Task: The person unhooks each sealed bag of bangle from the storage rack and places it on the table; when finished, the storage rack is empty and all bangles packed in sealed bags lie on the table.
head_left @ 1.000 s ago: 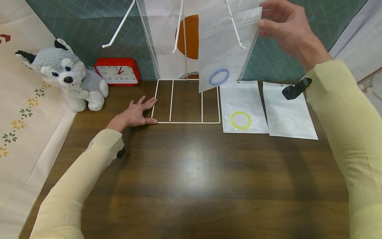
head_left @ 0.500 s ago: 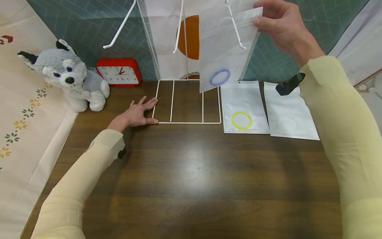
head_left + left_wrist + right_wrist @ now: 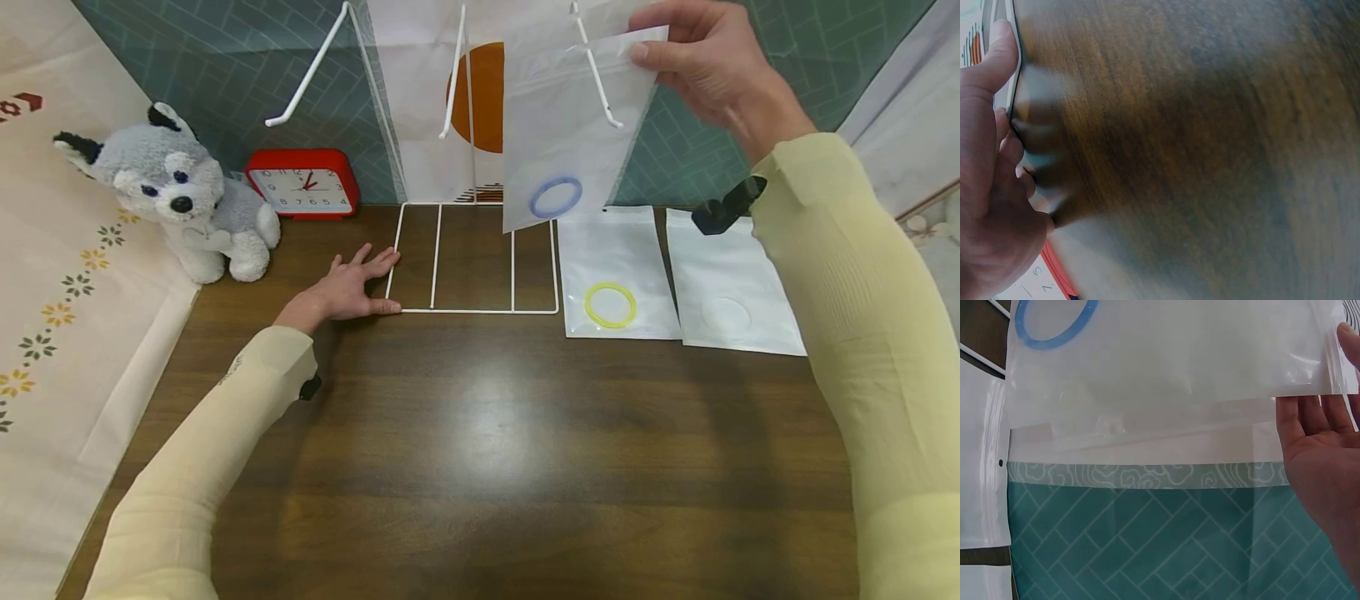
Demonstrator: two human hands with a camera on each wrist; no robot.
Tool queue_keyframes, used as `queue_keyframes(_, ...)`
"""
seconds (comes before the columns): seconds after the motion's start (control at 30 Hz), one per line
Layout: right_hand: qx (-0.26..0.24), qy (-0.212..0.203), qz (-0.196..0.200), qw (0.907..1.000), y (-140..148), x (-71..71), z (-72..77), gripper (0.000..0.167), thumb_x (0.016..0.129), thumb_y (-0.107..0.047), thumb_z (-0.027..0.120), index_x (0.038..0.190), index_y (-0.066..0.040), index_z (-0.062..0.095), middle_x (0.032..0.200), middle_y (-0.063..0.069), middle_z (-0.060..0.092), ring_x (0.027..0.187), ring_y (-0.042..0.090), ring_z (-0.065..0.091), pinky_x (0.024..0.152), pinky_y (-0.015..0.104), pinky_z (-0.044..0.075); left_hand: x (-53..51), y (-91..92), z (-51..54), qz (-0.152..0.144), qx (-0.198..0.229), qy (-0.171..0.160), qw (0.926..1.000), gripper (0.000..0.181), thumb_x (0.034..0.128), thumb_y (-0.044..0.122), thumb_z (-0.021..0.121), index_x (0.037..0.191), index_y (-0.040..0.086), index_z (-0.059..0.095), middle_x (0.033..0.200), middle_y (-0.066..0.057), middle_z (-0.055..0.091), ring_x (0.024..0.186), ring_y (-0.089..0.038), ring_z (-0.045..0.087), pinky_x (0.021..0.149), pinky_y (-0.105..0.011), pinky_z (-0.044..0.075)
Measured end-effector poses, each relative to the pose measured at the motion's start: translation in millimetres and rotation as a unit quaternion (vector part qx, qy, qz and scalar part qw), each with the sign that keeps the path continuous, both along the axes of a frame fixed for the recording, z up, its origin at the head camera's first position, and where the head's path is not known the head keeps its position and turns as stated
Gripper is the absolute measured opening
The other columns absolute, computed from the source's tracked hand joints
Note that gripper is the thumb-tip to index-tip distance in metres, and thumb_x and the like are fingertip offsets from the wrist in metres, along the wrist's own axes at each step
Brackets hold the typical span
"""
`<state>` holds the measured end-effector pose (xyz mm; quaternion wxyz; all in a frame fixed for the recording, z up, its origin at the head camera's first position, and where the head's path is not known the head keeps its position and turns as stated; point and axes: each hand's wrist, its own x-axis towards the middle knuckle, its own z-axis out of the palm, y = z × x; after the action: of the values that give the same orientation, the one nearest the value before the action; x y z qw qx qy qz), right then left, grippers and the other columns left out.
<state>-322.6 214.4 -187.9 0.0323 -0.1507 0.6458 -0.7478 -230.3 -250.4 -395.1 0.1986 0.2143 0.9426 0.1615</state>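
Note:
My left hand (image 3: 345, 287) rests at the left end of a white wire rack's base (image 3: 480, 312), fingers spread and thumb along its front corner. My right hand (image 3: 720, 75) pinches the upper right corner of a white zip bag (image 3: 555, 133) with a blue ring (image 3: 556, 197) on it. In the right wrist view, the fingers (image 3: 1316, 415) lie behind the bag's edge and the thumb in front. The rack's right prong (image 3: 600, 87) crosses the bag near its top; I cannot tell whether the bag hangs on it.
Two more white bags lie right of the base, one with a yellow ring (image 3: 611, 305), the other with a white ring (image 3: 726, 315). A red clock (image 3: 303, 183) and a plush husky (image 3: 187, 192) stand at left. Two further prongs jut out, the left prong (image 3: 309, 67) and middle prong (image 3: 454, 75).
My right hand has shifted slightly left along the bag's corner, still pinching it. The whole scene slides a little down and right in the view. My left hand stays on the base.

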Motion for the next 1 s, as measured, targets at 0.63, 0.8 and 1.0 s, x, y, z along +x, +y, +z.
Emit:
queue_keyframes(0.63, 0.037, -0.047, 0.005, 0.9982, -6.3, 0.8, 1.6, 0.035, 0.082, 0.007, 0.078, 0.117, 0.003, 0.072, 0.128, 0.01, 0.055, 0.106, 0.024, 0.055, 0.081, 0.026, 0.055, 0.2, 0.5, 1.1, -0.001, 0.0, 0.0, 1.0, 0.094, 0.0912, 0.047, 0.069, 0.161, 0.011, 0.017, 0.166, -0.012, 0.012, 0.15, -0.04, -0.004, 0.11, -0.07, -0.004)
queue_keyframes(0.8, 0.05, -0.049, -0.002, 0.9975, -7.7, 1.7, 1.1, 0.037, 0.082, 0.004, 0.079, 0.118, 0.001, 0.072, 0.129, 0.009, 0.055, 0.106, 0.024, 0.055, 0.08, 0.024, 0.056, 0.7, -0.9, 1.0, 0.001, -0.001, -0.003, 1.0, 0.095, 0.0911, 0.048, 0.069, 0.161, 0.012, 0.016, 0.166, -0.011, 0.011, 0.15, -0.04, -0.005, 0.11, -0.07, -0.005)
queue_keyframes(1.0, 0.039, -0.057, 0.003, 0.9976, -8.8, 1.9, 1.6, 0.033, 0.082, 0.007, 0.078, 0.115, 0.003, 0.073, 0.126, 0.01, 0.056, 0.105, 0.025, 0.056, 0.079, 0.027, 0.056, 0.9, -0.8, 1.2, 0.001, -0.004, 0.001, 1.0, 0.095, 0.0909, 0.048, 0.069, 0.161, 0.011, 0.017, 0.166, -0.012, 0.012, 0.15, -0.04, -0.004, 0.11, -0.07, -0.004)
